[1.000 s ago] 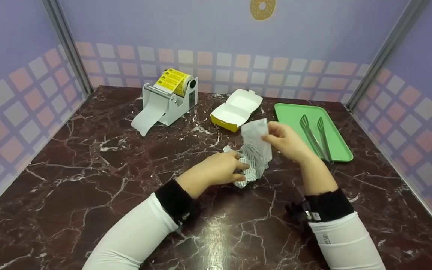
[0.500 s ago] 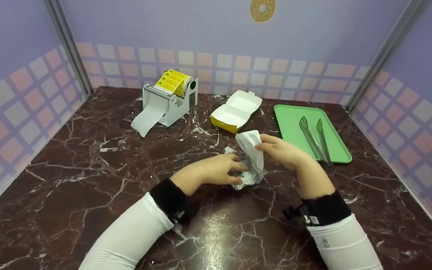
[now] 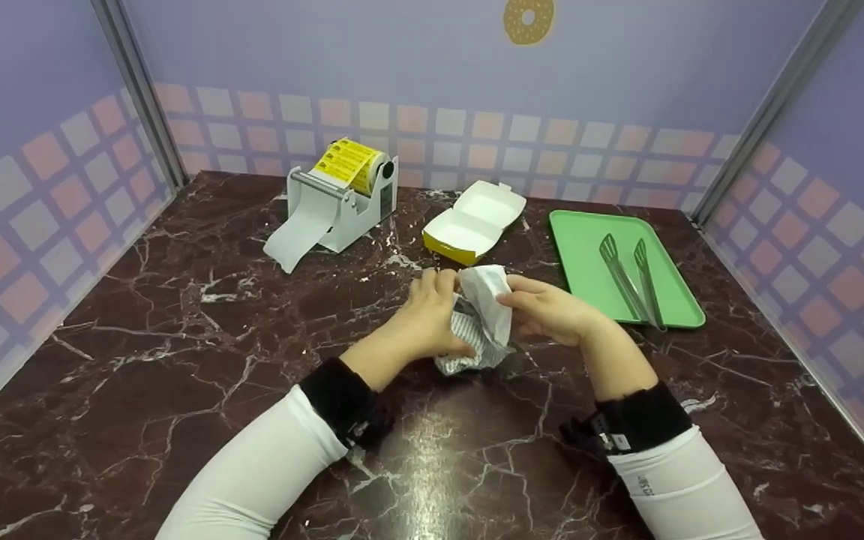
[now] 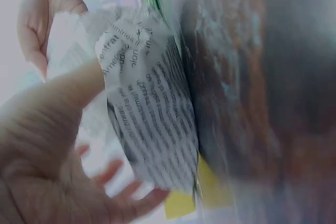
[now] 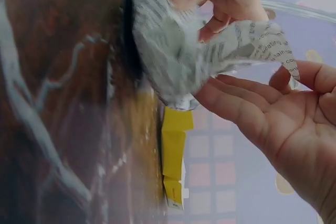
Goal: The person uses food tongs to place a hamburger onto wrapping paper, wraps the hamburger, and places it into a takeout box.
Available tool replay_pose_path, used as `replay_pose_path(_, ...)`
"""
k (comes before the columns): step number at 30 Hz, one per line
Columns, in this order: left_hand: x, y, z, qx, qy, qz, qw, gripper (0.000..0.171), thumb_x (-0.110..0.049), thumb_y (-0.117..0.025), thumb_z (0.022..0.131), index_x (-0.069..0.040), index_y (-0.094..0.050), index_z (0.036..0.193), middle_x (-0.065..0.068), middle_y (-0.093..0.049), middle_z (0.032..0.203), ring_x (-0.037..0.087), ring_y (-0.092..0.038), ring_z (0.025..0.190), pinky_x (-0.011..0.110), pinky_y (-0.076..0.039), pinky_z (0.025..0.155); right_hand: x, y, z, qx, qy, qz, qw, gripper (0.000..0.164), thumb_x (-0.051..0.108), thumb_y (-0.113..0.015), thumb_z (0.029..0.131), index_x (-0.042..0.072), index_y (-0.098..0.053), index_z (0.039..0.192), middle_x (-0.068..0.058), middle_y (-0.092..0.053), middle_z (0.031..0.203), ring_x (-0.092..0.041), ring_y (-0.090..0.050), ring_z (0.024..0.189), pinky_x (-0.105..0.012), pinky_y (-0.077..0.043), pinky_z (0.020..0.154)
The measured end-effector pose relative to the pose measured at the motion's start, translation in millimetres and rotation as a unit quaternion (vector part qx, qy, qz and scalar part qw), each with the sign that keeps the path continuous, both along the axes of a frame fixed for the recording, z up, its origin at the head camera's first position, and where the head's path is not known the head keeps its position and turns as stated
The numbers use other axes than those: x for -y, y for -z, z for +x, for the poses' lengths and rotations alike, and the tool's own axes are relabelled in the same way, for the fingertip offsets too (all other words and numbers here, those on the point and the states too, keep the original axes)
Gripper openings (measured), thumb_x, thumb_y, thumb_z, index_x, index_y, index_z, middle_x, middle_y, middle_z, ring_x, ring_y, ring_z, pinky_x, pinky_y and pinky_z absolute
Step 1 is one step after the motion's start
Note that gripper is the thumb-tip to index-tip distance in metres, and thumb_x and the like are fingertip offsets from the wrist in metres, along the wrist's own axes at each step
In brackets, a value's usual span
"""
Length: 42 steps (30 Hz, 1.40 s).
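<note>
A crumpled bundle of newsprint-style wrapping paper [image 3: 468, 336] lies on the dark marbled table, its white inner side turned up in a raised flap. Whether anything is inside the paper I cannot tell. My left hand [image 3: 421, 322] holds the bundle from the left, its thumb across the printed side [image 4: 152, 114] and the fingers around the far side. On the right, my right hand [image 3: 552, 306] pinches the flap's edge between thumb and index finger. In the right wrist view its other fingers [image 5: 247, 100] stretch beneath the paper.
Behind the hands stands an opened takeaway box [image 3: 469, 225], white inside and yellow outside. A green tray [image 3: 582, 232] at the right bears metal tongs [image 3: 623, 277]. To the back left is a label dispenser [image 3: 361, 221] with a yellow label roll [image 3: 346, 161]. Patterned walls enclose the table.
My left hand has shifted up and left, its fingers passing to the bundle's far side. My right hand has brought the paper flap lower and leftward over the bundle.
</note>
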State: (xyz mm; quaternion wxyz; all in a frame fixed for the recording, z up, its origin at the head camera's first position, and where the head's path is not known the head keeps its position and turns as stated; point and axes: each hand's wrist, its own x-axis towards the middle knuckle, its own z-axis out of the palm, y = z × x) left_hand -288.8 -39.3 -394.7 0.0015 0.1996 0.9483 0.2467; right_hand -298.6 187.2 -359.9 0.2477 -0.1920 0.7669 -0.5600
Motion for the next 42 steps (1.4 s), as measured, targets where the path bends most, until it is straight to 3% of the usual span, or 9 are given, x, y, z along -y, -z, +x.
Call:
replay_pose_path(5, -4, 0.4, 1.1, 0.024, -0.076, -0.003, 0.9968, 0.116, -0.041, -0.102, 0.062, -0.004, -0.031, 0.146, 0.024, -0.039, 0.141, 0.046, -0.049, 0.130, 0.053, -0.049, 0.116, 9, 5.6, 0.8, -0.006, 0.011, -0.011, 1.000, 0.048, 0.019, -0.044, 0.110, -0.004, -0.039, 0.152, -0.015, -0.059, 0.133, -0.020, -0.067, 0.114, -0.041, -0.062, 0.096)
replay_pose_path(12, 4, -4.8, -7.1, 0.136, 0.005, 0.149, 0.9795, 0.100, -0.016, -0.094, 0.073, -0.004, -0.029, 0.148, 0.027, -0.046, 0.146, 0.041, -0.056, 0.133, 0.049, -0.048, 0.118, 10, 4.5, -0.6, -0.004, -0.001, 0.026, 1.000, 0.056, 0.019, -0.044, 0.110, 0.001, -0.033, 0.161, -0.029, -0.048, 0.155, -0.038, -0.057, 0.138, -0.050, -0.055, 0.111)
replay_pose_path(19, 11, -5.7, -22.4, 0.333, -0.051, 0.417, 0.8444, 0.061, -0.012, -0.055, 0.100, -0.008, -0.020, 0.149, 0.026, -0.037, 0.158, 0.045, -0.045, 0.146, 0.059, -0.051, 0.113, 9, 1.8, 1.7, -0.011, -0.034, 0.076, 0.996, 0.047, 0.023, -0.050, 0.109, 0.000, -0.045, 0.150, -0.025, -0.051, 0.155, -0.031, -0.060, 0.134, -0.043, -0.056, 0.108)
replay_pose_path(21, 11, -7.6, -23.2, 0.339, -0.059, 0.434, 0.8325, 0.054, -0.026, -0.049, 0.107, -0.008, -0.020, 0.150, 0.027, -0.034, 0.159, 0.048, -0.040, 0.151, 0.062, -0.050, 0.114, 10, 1.4, 2.2, -0.033, -0.061, 0.099, 0.993, 0.040, 0.026, -0.052, 0.109, 0.000, -0.053, 0.140, -0.023, -0.056, 0.151, -0.025, -0.063, 0.126, -0.038, -0.058, 0.102)
replay_pose_path(23, 14, -11.7, -21.9, 0.326, -0.051, 0.417, 0.8471, 0.055, -0.039, -0.046, 0.111, -0.006, -0.024, 0.148, 0.027, -0.033, 0.159, 0.049, -0.037, 0.153, 0.064, -0.051, 0.113, 11, 0.9, 2.4, -0.071, -0.091, 0.128, 0.985, 0.034, 0.029, -0.053, 0.110, 0.001, -0.061, 0.126, -0.020, -0.058, 0.153, -0.025, -0.065, 0.114, -0.038, -0.058, 0.096)
replay_pose_path(28, 26, -27.2, -16.2, 0.152, 0.011, 0.211, 0.9654, 0.061, -0.038, -0.070, 0.100, -0.007, -0.045, 0.146, 0.019, -0.043, 0.157, 0.039, -0.047, 0.146, 0.056, -0.048, 0.118, 14, 1.2, 1.4, -0.184, -0.138, 0.201, 0.952, 0.028, 0.022, -0.054, 0.109, 0.008, -0.074, 0.122, -0.010, -0.056, 0.159, -0.033, -0.063, 0.132, -0.051, -0.052, 0.111)
replay_pose_path(30, 31, -33.3, -13.8, 0.063, 0.048, 0.106, 0.9911, 0.057, -0.031, -0.079, 0.093, -0.009, -0.056, 0.140, 0.015, -0.051, 0.151, 0.036, -0.053, 0.140, 0.053, -0.045, 0.121, 15, 1.5, 1.5, -0.210, -0.146, 0.215, 0.943, 0.026, 0.014, -0.056, 0.106, 0.008, -0.075, 0.124, -0.009, -0.057, 0.157, -0.033, -0.057, 0.144, -0.053, -0.048, 0.117)
replay_pose_path(36, 33, -38.5, -7.8, -0.018, 0.158, -0.073, 0.9846, 0.044, -0.034, -0.088, 0.083, -0.013, -0.073, 0.118, 0.009, -0.068, 0.130, 0.031, -0.062, 0.125, 0.052, -0.048, 0.115, 19, 6.8, 1.1, -0.268, -0.116, 0.227, 0.929, 0.020, 0.004, -0.072, 0.094, 0.010, -0.079, 0.112, -0.010, -0.062, 0.152, -0.036, -0.063, 0.137, -0.052, -0.053, 0.114)
replay_pose_path(42, 27, -28.9, -4.9, -0.034, 0.167, -0.136, 0.9759, 0.055, -0.042, -0.091, 0.078, -0.016, -0.072, 0.122, 0.008, -0.066, 0.130, 0.032, -0.062, 0.126, 0.054, -0.047, 0.115, 22, 11.5, 1.6, -0.301, -0.095, 0.269, 0.910, 0.046, 0.012, -0.083, 0.086, 0.009, -0.070, 0.130, -0.018, -0.050, 0.163, -0.041, -0.059, 0.140, -0.057, -0.049, 0.117)
